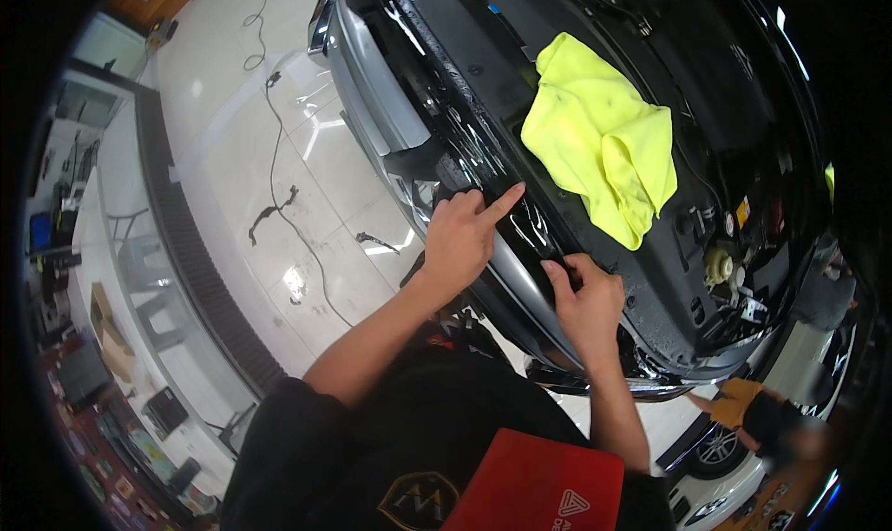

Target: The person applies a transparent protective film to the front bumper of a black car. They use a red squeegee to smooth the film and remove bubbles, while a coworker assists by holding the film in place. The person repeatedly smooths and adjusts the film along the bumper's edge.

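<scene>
Right hand (592, 299), forearm raised, bends thumb and forefinger close together at the glossy black trim (537, 232) between the hands. Left hand (462, 238) points its forefinger straight across, other fingers curled. Whether either grips, I cannot tell. Beyond lies a yellow cloth (595, 127).

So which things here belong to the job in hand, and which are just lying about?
Seemingly part of it:
glossy black car edge
left hand, at that edge
right hand, also there

Lying about, it seems:
yellow cloth on the black panel, perhaps kept handy
cable on the tiled floor
</scene>
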Motion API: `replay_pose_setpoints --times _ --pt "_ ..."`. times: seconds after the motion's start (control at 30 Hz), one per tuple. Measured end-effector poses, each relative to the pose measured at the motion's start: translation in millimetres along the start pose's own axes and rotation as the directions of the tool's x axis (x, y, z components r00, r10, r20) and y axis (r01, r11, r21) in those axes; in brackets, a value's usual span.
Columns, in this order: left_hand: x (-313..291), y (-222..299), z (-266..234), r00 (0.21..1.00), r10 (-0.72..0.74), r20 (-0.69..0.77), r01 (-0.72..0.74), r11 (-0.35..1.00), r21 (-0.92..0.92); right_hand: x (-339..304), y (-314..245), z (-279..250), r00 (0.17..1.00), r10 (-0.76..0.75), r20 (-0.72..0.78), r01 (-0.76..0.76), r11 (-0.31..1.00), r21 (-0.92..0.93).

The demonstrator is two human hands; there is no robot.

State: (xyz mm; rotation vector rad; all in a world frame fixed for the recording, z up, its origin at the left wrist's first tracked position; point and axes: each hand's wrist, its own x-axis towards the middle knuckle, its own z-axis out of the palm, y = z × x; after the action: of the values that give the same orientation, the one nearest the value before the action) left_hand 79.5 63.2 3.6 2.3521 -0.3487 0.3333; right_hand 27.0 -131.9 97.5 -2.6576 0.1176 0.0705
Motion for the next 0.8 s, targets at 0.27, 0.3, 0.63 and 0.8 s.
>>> replay_pose_setpoints --times 0.27,0.3,0.63,0.8 --pt "-0.8 0.7 -2.1 1.0 -0.01 0.016 0.01 1.0 -0.025 27.7 -17.5 19.0 0.999 -0.021 0.027 0.02 0.999 0.028" --pt "-1.2 0.1 -0.9 1.0 -0.014 0.013 0.014 1.0 -0.025 28.5 -17.1 18.6 0.999 -0.02 0.036 0.019 0.999 0.034" --pt "-3.9 -2.5 4.9 1.0 0.024 -0.019 -0.025 0.999 -0.027 23.6 -5.7 18.0 0.974 -0.227 0.023 0.226 0.973 0.051" --pt "-3.0 -1.4 0.7 1.0 0.015 0.023 -0.014 1.0 -0.024 25.4 -9.6 8.0 0.991 -0.107 0.081 0.097 0.987 0.125"
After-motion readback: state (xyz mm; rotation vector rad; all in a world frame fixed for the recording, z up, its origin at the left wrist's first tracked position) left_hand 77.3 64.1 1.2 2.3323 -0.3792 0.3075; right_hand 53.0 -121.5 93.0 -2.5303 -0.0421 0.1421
